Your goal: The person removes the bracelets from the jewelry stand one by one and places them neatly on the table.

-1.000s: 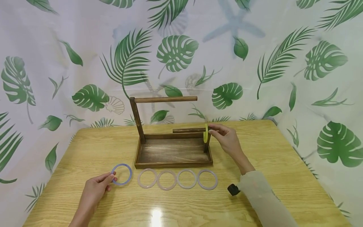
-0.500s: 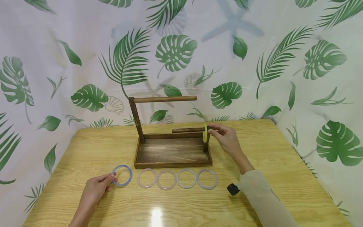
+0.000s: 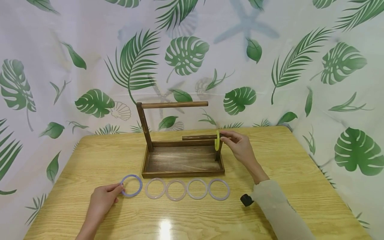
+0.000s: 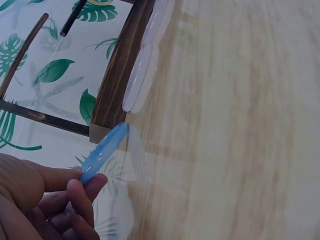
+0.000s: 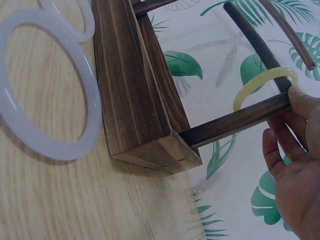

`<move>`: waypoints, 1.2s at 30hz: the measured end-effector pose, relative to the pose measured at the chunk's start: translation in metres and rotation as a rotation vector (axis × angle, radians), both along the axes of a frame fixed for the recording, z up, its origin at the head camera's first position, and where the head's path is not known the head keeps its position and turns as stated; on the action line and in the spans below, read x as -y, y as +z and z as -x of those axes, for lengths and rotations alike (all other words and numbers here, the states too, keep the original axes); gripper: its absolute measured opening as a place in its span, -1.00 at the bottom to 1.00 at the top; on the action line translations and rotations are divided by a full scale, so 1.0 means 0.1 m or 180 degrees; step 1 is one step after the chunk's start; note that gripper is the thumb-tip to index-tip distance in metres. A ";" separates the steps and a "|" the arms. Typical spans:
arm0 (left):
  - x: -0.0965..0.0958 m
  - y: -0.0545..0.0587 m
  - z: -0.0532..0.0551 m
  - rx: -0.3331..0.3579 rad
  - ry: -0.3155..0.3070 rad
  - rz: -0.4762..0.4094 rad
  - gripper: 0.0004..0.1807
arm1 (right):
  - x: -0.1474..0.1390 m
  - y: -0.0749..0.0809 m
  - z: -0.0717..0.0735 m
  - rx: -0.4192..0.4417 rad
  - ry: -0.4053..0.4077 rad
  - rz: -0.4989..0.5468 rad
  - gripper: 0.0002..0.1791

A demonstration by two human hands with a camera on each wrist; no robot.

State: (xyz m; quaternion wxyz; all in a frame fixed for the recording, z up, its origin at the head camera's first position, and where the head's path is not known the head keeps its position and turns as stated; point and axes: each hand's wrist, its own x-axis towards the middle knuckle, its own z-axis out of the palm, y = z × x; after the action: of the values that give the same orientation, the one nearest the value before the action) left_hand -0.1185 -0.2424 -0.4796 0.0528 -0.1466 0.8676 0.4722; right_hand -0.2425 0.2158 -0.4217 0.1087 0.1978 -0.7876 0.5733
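Note:
My left hand [image 3: 103, 198] pinches a blue bangle [image 3: 141, 186] by its left side, between thumb and fingers. In the left wrist view that bangle [image 4: 104, 152] tilts up from the fingertips, close to a corner of the wooden stand. On the stand's short right rod hangs a yellow bangle [image 3: 217, 141], right up against the post. My right hand [image 3: 241, 146] holds the top of this post, its thumb beside the yellow bangle [image 5: 260, 81] in the right wrist view. The dark wooden stand [image 3: 183, 174] has a shallow tray base and a taller left post with a bare upper rod.
Several pale bangles [image 3: 219, 199] lie in a row along the front of the tray on the wooden table [image 3: 192, 220]. A small black object [image 3: 247, 200] shows by the right sleeve [image 3: 279, 210]. Behind the table hangs a leaf-printed cloth [image 3: 192, 66].
My left hand has shifted slightly to the right with the blue bangle, bringing it nearer the row. My right hand and the yellow bangle have stayed in place at the post.

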 end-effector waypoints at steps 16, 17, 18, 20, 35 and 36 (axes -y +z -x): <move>-0.08 -0.03 0.01 -0.0099 -0.0039 0.0298 -0.55 | 0.01 0.00 0.00 -0.0075 0.0004 0.0038 -0.71; -0.08 -0.04 0.01 -0.0102 -0.0032 0.0301 -0.56 | 0.01 0.00 0.00 -0.0083 0.0009 0.0035 -0.71; -0.09 -0.05 0.01 -0.0095 -0.0024 0.0305 -0.56 | 0.01 0.00 -0.01 -0.0091 0.0011 0.0029 -0.71; -0.10 -0.06 0.01 -0.0090 -0.0022 0.0314 -0.56 | 0.01 0.00 -0.01 -0.0100 0.0018 0.0027 -0.71; -0.12 -0.06 0.00 -0.0091 -0.0071 0.0382 -0.55 | 0.01 -0.01 -0.01 -0.0102 0.0040 0.0077 -0.71; -0.12 -0.06 0.00 -0.0091 -0.0079 0.0391 -0.55 | 0.01 -0.01 -0.01 -0.0101 0.0043 0.0082 -0.71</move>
State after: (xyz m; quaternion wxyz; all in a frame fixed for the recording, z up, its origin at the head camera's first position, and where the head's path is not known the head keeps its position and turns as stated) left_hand -0.1182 -0.2301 -0.4860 0.0372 -0.1321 0.8974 0.4194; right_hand -0.2419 0.2150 -0.4222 0.1198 0.2108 -0.7770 0.5809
